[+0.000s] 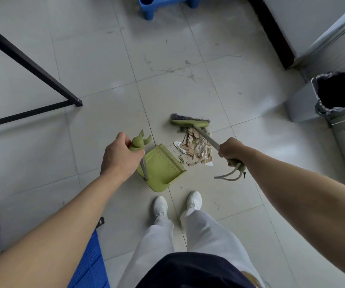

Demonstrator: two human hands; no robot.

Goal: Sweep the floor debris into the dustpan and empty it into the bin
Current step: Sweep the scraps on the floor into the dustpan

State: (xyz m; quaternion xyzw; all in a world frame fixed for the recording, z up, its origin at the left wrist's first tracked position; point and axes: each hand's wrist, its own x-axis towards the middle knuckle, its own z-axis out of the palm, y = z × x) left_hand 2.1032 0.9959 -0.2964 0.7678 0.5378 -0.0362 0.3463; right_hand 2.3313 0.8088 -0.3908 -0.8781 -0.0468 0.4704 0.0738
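A green dustpan [163, 169] stands on the tiled floor in front of my feet, its mouth facing right toward a pile of torn cardboard and paper scraps [195, 149]. My left hand [119, 156] grips the top of the dustpan's upright handle, which ends in a green rabbit-shaped knob. My right hand [230, 149] holds the grey handle of a green broom [190, 121]. The broom head rests on the floor just beyond the scrap pile. A grey bin [316, 100] with a dark liner stands open at the right.
A black metal table frame [32, 67] crosses the floor at the left. A blue plastic stool [148, 7] stands at the top, and a blue crate [90, 265] sits by my left leg. Cabinets and a dark baseboard line the right side. My white shoes [177, 204] stand below the dustpan.
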